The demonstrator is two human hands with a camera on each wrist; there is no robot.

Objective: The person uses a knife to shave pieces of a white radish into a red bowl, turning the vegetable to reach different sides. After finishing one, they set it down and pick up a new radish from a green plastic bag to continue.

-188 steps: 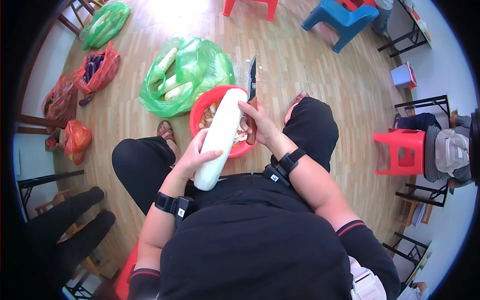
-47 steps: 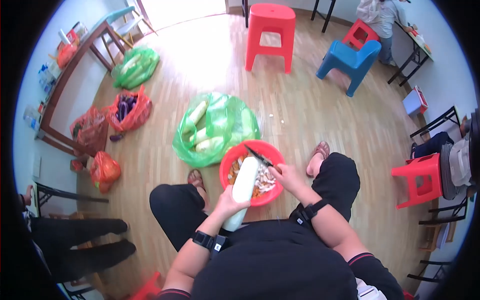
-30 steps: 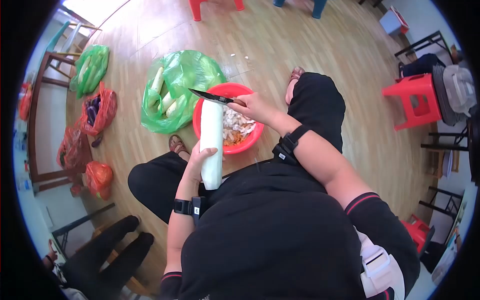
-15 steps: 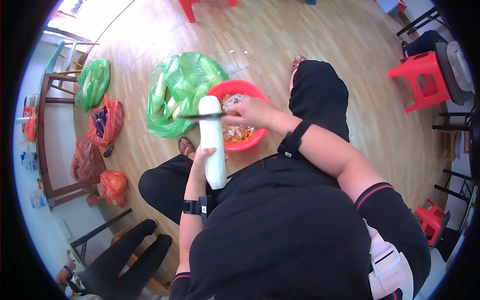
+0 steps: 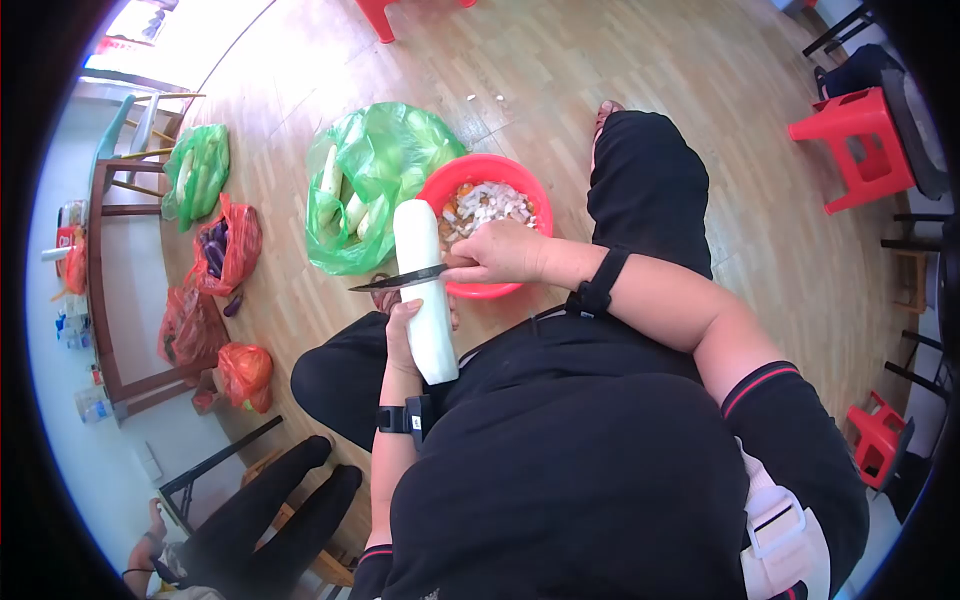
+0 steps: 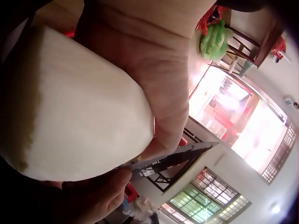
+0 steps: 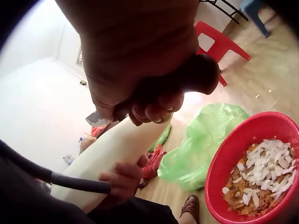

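Note:
A long, thick, peeled white radish (image 5: 418,232) stands lengthwise before the body in the head view, its lower end close to the lap. My left hand (image 5: 402,336) grips its lower half from the left, thumb across the front. My right hand (image 5: 503,252) holds a knife (image 5: 400,279) with a dark blade laid crosswise over the radish just above the left thumb. The dark handle (image 7: 205,77) sticks out of the right fist in the right wrist view. In the left wrist view the radish (image 6: 88,112) fills the left side, with the blade (image 6: 175,159) beyond it.
A red basin (image 5: 542,195) with white slivers and orange-brown scraps (image 5: 490,205) sits between the feet. Beside it lies a green bag (image 5: 385,150) of long pale radishes. Red bags, one holding eggplants (image 5: 213,245), lie leftward. A red stool (image 5: 860,150) is at right.
The knife has slid from the radish's far end down towards the left hand. Earliest, both hands were on the radish, with the knife pointing away. The head view has shifted and turned.

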